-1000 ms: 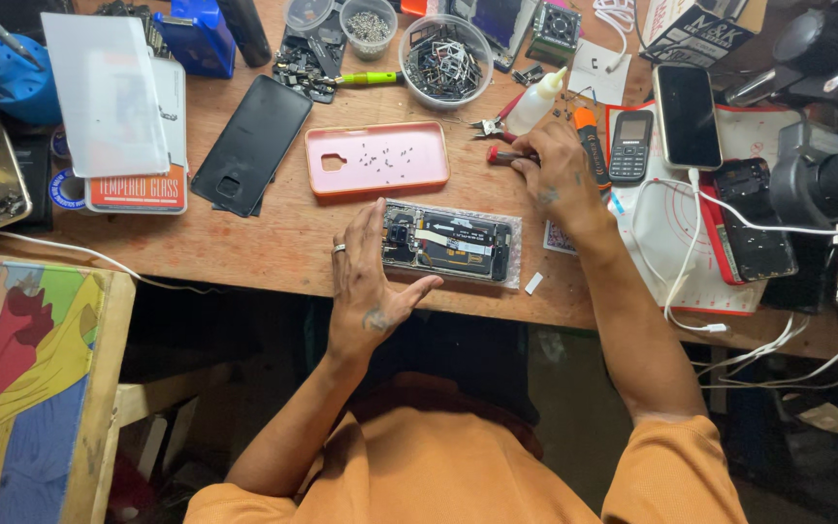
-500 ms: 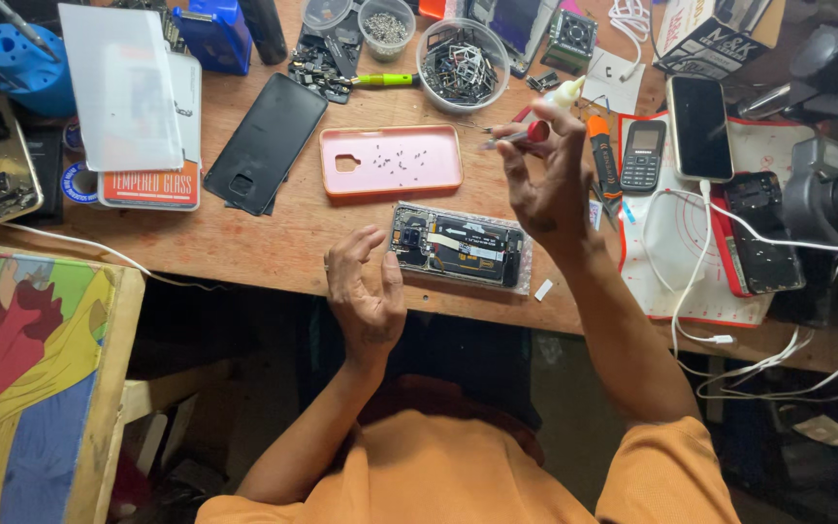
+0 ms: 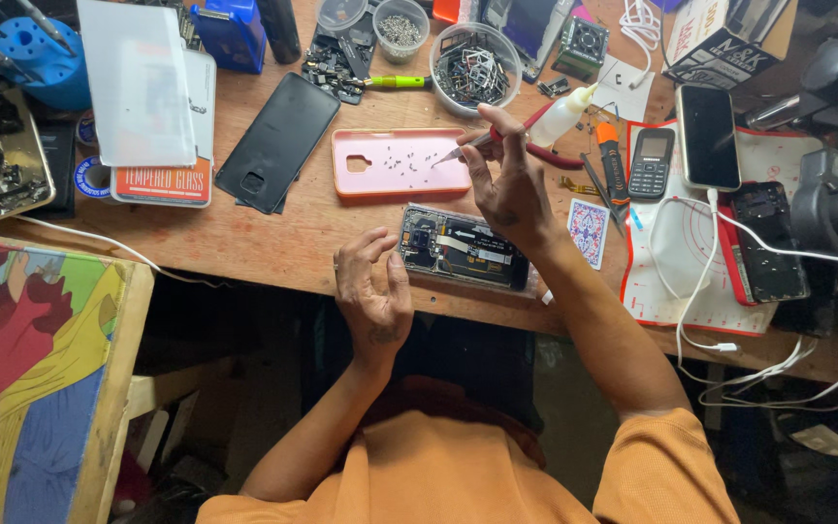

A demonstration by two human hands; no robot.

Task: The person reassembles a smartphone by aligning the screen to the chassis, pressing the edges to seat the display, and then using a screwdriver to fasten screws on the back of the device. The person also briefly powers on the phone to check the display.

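Note:
An opened smartphone point(image 3: 463, 248) with its inner boards exposed lies near the front edge of the wooden bench point(image 3: 244, 243). My left hand point(image 3: 372, 291) hovers just left of it, fingers loosely curled, holding nothing. My right hand point(image 3: 508, 186) is raised above the phone's far side and grips a screwdriver point(image 3: 467, 147) whose tip points at small screws scattered on a pink phone case point(image 3: 402, 161). A black back cover point(image 3: 278, 141) lies left of the pink case.
A clear bowl of metal parts point(image 3: 472, 70), a small cup of screws point(image 3: 401, 29), a white bottle point(image 3: 563, 116), a keypad phone point(image 3: 650, 163), a black smartphone point(image 3: 708, 136), a playing card point(image 3: 589, 233), white cables point(image 3: 700, 291) and a colourful board point(image 3: 31, 369) at the left surround the work.
My right hand has lifted from the bench and brought the screwdriver tip over the pink case. My left hand has come off the opened phone and drawn back toward the bench edge.

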